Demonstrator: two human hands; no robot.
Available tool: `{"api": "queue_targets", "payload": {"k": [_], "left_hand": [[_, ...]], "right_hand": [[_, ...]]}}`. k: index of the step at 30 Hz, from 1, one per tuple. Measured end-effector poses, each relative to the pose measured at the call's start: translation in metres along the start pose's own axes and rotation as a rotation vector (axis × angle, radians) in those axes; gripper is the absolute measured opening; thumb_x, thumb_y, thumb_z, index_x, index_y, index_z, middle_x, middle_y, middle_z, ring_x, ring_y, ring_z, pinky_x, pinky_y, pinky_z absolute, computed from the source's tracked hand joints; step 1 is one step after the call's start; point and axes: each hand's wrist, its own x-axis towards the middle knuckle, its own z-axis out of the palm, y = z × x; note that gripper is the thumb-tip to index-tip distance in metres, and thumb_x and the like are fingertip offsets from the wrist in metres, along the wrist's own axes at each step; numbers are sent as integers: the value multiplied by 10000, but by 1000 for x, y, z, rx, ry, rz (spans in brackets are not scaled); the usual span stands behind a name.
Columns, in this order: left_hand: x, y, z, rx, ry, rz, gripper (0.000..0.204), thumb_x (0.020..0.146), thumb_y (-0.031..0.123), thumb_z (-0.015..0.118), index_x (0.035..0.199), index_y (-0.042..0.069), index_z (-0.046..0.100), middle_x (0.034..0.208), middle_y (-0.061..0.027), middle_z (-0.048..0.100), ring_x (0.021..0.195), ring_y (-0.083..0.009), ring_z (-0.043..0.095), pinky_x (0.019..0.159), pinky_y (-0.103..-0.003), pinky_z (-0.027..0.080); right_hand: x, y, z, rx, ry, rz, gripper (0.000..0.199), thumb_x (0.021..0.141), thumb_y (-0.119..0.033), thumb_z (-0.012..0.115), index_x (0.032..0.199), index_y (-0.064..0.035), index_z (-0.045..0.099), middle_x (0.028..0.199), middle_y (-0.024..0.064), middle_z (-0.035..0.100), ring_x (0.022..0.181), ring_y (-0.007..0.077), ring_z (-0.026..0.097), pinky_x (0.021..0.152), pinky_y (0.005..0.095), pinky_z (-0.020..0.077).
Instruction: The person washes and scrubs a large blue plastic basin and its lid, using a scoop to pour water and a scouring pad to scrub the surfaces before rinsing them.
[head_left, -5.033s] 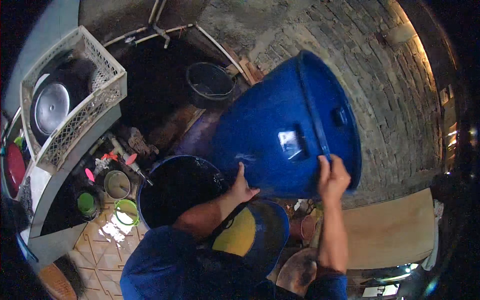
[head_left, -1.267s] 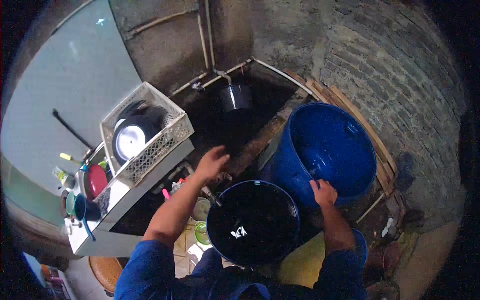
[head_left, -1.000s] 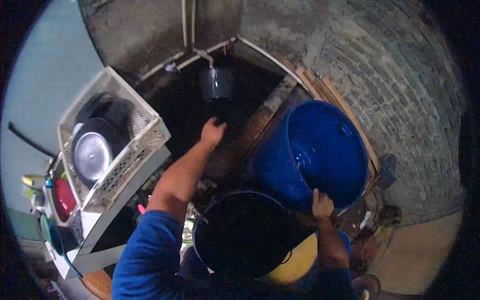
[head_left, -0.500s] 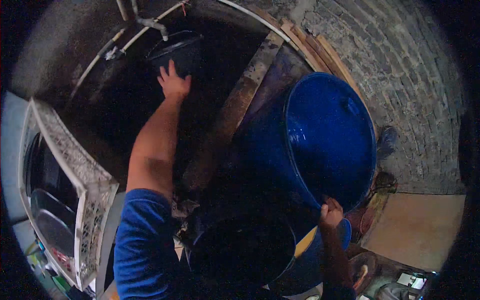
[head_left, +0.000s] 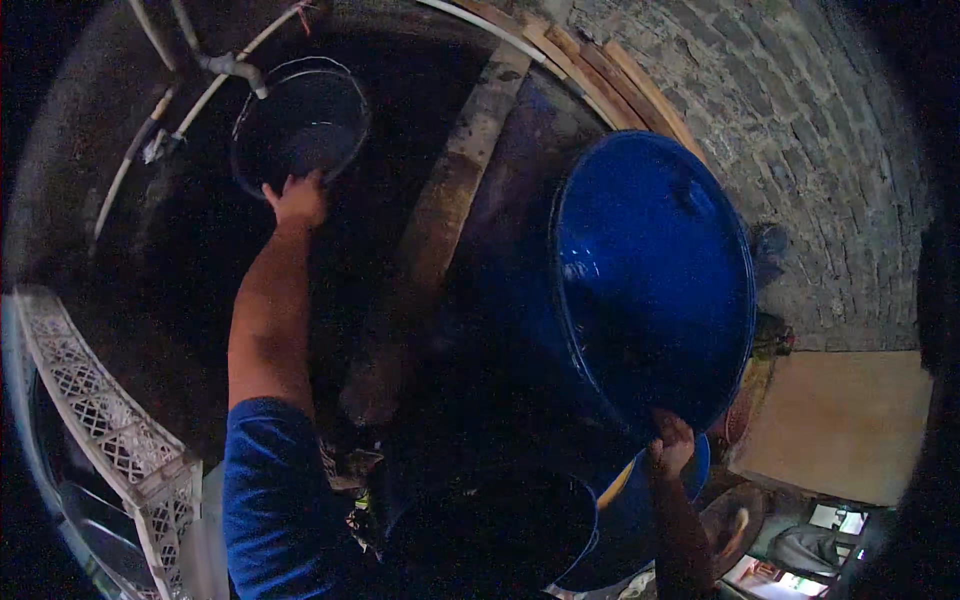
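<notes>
Under a grey pipe spout [head_left: 258,82], at the far left, a dark bucket [head_left: 300,115] is tipped so that its round mouth faces me. My left hand [head_left: 298,202] reaches far forward and is closed on the bucket's near rim, its fingertips partly lost in shadow. On the right leans a large blue drum [head_left: 665,260], with its wide mouth turned up toward me and a wet shine inside. My right hand [head_left: 674,446] grips the lower rim of this drum, fingers curled over the edge. The drum's side fades into darkness.
A dark round container [head_left: 490,485] and a smaller blue one [head_left: 615,550] stand close below. A white lattice crate [head_left: 100,410] is at left. A beam [head_left: 465,170] slopes across the middle. Wooden planks [head_left: 625,85] lie along the brick wall [head_left: 800,150]; a tan board [head_left: 835,425] sits at right.
My left hand has moved from just short of the bucket onto its near rim. The bucket's mouth has tipped toward me. My right hand still holds the drum's rim, and the view has shifted.
</notes>
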Motion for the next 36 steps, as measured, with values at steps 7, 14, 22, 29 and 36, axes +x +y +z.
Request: {"api": "queue_targets", "payload": {"k": [7, 14, 22, 29, 36], "left_hand": [[-19, -12, -7, -39, 436, 87, 236, 926, 299, 589, 1078, 125, 638, 1007, -102, 686, 1074, -311, 624, 995, -544, 400], [-58, 8, -75, -183, 288, 67, 382, 894, 461, 629, 960, 96, 722, 887, -146, 720, 897, -338, 690, 864, -495, 481], [-121, 16, -121, -185, 472, 132, 512, 833, 586, 658, 822, 79, 727, 734, -175, 689, 733, -373, 688, 672, -472, 529], [-236, 65, -133, -381, 495, 413, 389, 770, 449, 767, 751, 65, 704, 697, -177, 655, 666, -374, 642, 650, -469, 494], [-323, 61, -69, -340, 364, 556, 237, 731, 296, 774, 812, 101, 668, 820, -93, 661, 846, -309, 619, 806, -446, 391]], "right_hand": [[15, -21, -7, 16, 26, 22, 597, 936, -552, 396, 1116, -59, 681, 1041, 176, 676, 932, 388, 615, 850, 483, 462], [18, -24, -10, 4, 33, -22, 534, 938, -485, 416, 1124, -60, 680, 1044, 185, 681, 947, 398, 618, 870, 488, 453], [26, -35, -17, 46, 40, -42, 429, 897, -385, 508, 1068, -30, 677, 977, 216, 669, 905, 408, 623, 829, 499, 464], [16, -21, -2, -30, 100, 38, 497, 873, -486, 548, 1063, -46, 681, 971, 211, 668, 922, 408, 622, 822, 517, 463], [27, -44, -16, 33, 128, 73, 446, 869, -456, 570, 989, -50, 709, 945, 200, 684, 893, 404, 636, 829, 494, 471]]}}
